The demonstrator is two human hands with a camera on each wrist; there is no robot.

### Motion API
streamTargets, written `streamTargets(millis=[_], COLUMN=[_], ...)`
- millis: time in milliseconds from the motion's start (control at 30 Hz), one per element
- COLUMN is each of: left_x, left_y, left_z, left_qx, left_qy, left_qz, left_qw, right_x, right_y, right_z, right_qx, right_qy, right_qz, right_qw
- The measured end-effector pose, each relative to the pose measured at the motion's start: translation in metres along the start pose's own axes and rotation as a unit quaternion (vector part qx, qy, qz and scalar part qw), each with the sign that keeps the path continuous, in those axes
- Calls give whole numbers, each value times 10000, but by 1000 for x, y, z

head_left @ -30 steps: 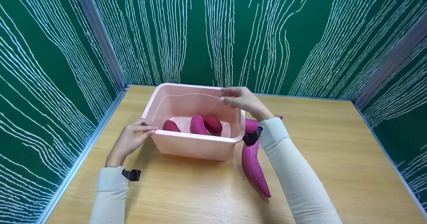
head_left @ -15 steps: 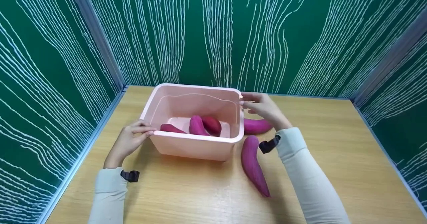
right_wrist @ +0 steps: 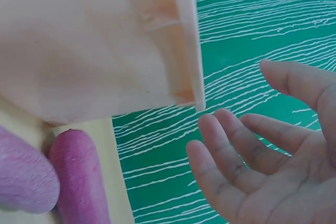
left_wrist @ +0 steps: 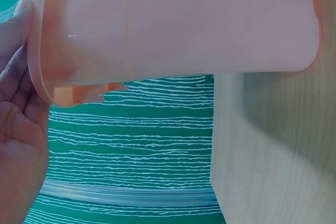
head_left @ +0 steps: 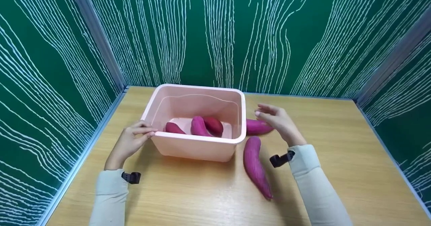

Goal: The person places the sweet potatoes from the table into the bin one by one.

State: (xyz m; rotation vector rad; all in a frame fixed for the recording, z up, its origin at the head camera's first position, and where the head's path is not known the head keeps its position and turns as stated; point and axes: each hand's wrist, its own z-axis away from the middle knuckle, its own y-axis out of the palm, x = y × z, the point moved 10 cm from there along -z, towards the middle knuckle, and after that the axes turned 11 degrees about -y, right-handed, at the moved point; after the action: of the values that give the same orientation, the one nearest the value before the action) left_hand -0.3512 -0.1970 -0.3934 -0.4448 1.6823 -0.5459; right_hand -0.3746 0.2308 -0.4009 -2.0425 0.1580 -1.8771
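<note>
A pink plastic bin (head_left: 195,148) stands on the table in the head view. My left hand (head_left: 133,140) pinches its rim at the near left corner; in the left wrist view, the fingers (left_wrist: 18,80) lie against that rim. Inside are a magenta vegetable (head_left: 199,126), shaped like a sweet potato, and two red ones, one at left (head_left: 174,128) and one at right (head_left: 214,126). My right hand (head_left: 281,123) holds nothing, its fingers loosely spread, to the right of the bin. Below it lies a magenta vegetable (head_left: 257,127), partly hidden by the bin.
Another long, curved magenta vegetable (head_left: 256,167) lies on the wooden table (head_left: 188,192) at the bin's near right. Green panels (head_left: 251,34) with wavy white lines stand along the table's back and sides, joined by grey posts (head_left: 97,34).
My right hand has moved from the bin's far right rim, off to the right and nearer. The left hand stays on the rim. The left red vegetable in the bin has shifted slightly.
</note>
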Motion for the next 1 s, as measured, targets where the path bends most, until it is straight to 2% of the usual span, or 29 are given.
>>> streamTargets(millis=[167, 400, 733, 1000], left_x=[-1, 3, 2, 3], left_y=[-1, 1, 1, 1], left_z=[1, 0, 0, 0], left_qx=[-14, 88, 80, 96], left_qy=[-30, -293, -229, -271], left_qz=[30, 46, 53, 54], left_qw=[10000, 9995, 9997, 9996], right_x=[-15, -39, -73, -90], right_y=[-1, 0, 12, 25], right_z=[10, 25, 44, 51], right_qx=[-18, -138, -24, 190], right_qy=[54, 261, 708, 604], right_qz=[-51, -171, -361, -228], right_qw=[10000, 9994, 9968, 9977])
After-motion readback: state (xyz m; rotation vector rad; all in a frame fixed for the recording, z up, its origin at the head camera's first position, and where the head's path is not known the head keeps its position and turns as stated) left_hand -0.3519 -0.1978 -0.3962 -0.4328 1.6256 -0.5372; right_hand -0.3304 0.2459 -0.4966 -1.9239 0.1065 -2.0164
